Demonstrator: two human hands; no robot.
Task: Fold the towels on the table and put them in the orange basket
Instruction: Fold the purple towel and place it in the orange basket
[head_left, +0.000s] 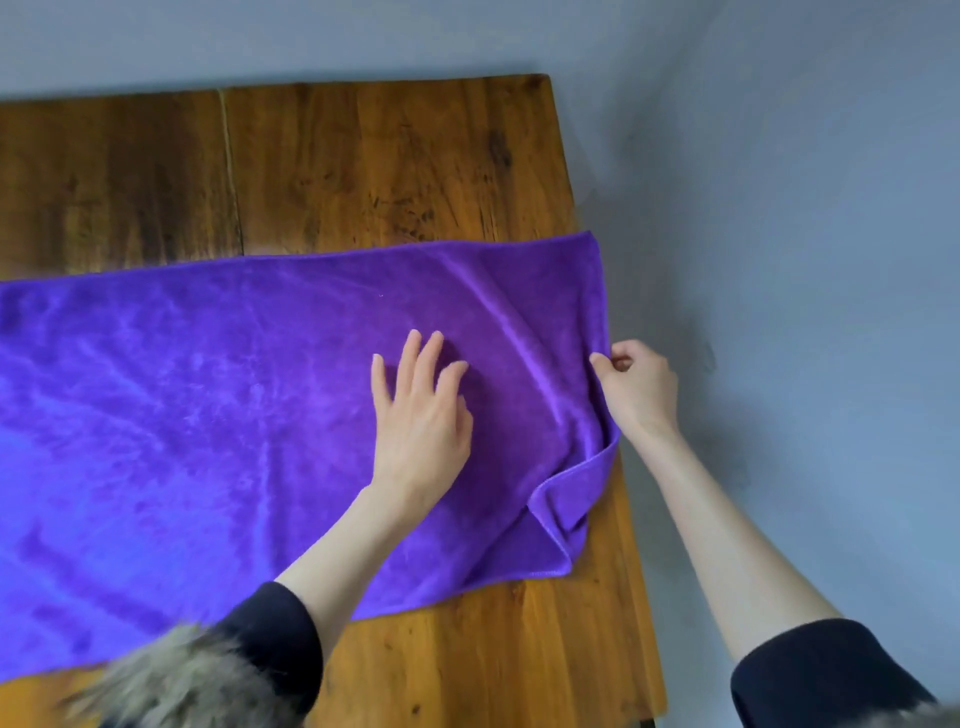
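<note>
one plush purple microfibre towel (208, 415): left hand (421, 421) lies flat on it, right hand (636, 384) pinches its short edge; pulling unevenly could skew the fold.

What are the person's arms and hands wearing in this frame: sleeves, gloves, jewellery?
Both hands, left hand and right hand, are bare: no gloves, rings or watch visible. Dark sleeves are pushed up, leaving the forearms bare. Grey-brown fur trim shows at the bottom edge.

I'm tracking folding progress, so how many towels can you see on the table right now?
1: the purple towel lies spread across the wooden table, its right end at the table's edge. The view cuts off at left, so more may be hidden.
</note>
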